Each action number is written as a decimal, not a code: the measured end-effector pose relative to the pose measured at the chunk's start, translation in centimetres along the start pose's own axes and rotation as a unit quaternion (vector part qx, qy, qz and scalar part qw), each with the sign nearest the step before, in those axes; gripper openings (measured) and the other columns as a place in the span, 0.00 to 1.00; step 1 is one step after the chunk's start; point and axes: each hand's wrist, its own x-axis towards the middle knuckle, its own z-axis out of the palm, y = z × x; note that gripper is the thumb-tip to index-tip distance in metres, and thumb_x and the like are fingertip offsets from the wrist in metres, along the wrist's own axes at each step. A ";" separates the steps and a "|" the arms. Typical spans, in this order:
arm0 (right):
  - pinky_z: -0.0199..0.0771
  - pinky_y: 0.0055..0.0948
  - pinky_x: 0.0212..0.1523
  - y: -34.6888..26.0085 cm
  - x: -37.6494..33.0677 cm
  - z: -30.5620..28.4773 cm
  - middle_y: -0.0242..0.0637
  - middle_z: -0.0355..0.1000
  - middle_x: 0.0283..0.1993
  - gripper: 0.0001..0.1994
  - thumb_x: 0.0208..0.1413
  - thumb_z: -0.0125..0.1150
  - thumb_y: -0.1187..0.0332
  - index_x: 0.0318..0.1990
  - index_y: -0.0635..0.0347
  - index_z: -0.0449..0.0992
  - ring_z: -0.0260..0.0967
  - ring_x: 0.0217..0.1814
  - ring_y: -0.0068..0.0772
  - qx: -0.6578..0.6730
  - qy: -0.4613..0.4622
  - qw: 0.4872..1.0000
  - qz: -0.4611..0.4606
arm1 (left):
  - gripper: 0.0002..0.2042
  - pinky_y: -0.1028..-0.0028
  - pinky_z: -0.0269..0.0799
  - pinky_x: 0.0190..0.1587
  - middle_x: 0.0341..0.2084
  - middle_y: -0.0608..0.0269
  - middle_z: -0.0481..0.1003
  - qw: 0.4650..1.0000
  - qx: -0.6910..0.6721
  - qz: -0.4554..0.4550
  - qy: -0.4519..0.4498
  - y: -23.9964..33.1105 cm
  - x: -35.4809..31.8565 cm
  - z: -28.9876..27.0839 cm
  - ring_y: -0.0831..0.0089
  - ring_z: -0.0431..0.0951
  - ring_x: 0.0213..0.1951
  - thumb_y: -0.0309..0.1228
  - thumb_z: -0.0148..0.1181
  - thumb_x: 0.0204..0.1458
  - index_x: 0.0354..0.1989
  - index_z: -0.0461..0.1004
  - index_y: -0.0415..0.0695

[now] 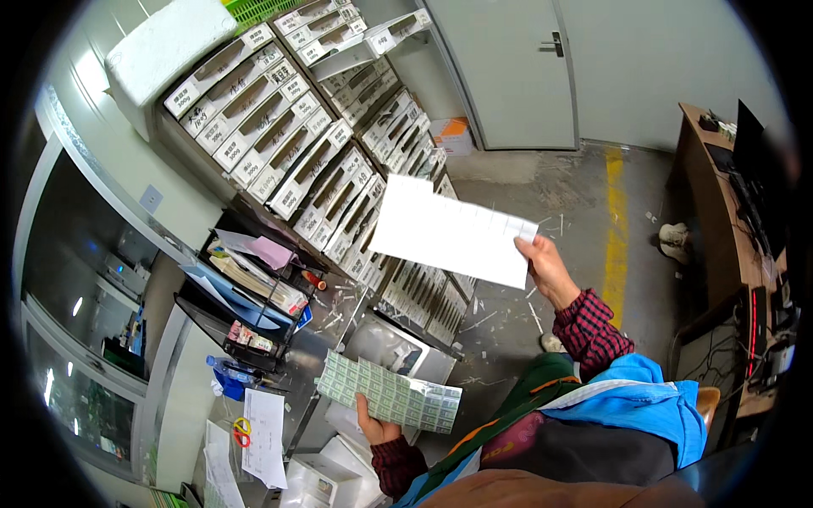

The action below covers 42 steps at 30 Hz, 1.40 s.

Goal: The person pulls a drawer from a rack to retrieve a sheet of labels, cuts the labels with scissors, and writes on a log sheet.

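In my left hand [378, 426] is a sheet of small green printed labels [389, 393], its fingers closed on the lower edge. The sheet hangs above a grey metal bin [381, 339] beside the table. My right hand [546, 269] pinches the right end of a white sheet [449, 227], held out over the floor in front of the drawer rack. Faint lines cross the white sheet near its upper right edge. A notch steps down along the upper edge of each sheet.
A rack of labelled shallow drawers [279, 127] fills the far left, one drawer [373, 44] pulled out. Left, the table holds a black file tray [229, 326], papers [264, 432] and yellow scissors [242, 432]. A desk [720, 229] stands right; paper scraps litter the floor.
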 end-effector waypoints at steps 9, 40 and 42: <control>0.67 0.21 0.45 -17.8 19.8 -2.1 0.30 0.73 0.41 0.10 0.61 0.52 0.71 0.45 0.66 0.73 0.68 0.43 0.20 -0.142 0.161 0.914 -0.343 | 0.20 0.58 0.67 0.56 0.51 0.56 0.71 0.996 -0.013 0.063 0.068 -8.3 3.5 5.7 0.61 0.72 0.51 0.39 0.51 0.60 0.56 0.66 0.40; 0.65 0.37 0.56 -29.4 49.0 23.2 0.54 0.72 0.50 0.41 0.56 0.33 0.32 0.53 0.62 0.73 0.69 0.52 0.53 -0.652 -0.373 0.543 -0.374 | 0.21 0.57 0.64 0.58 0.54 0.57 0.70 0.963 -0.099 0.147 0.202 -23.2 1.6 15.5 0.60 0.70 0.54 0.34 0.55 0.57 0.58 0.64 0.42; 0.65 0.38 0.55 -28.6 51.0 24.4 0.57 0.72 0.48 0.44 0.54 0.33 0.29 0.52 0.66 0.73 0.70 0.51 0.53 -0.646 -0.367 0.552 -0.379 | 0.21 0.57 0.65 0.58 0.54 0.57 0.70 0.965 -0.106 0.133 0.201 -23.0 1.5 15.8 0.60 0.71 0.54 0.33 0.54 0.58 0.59 0.64 0.41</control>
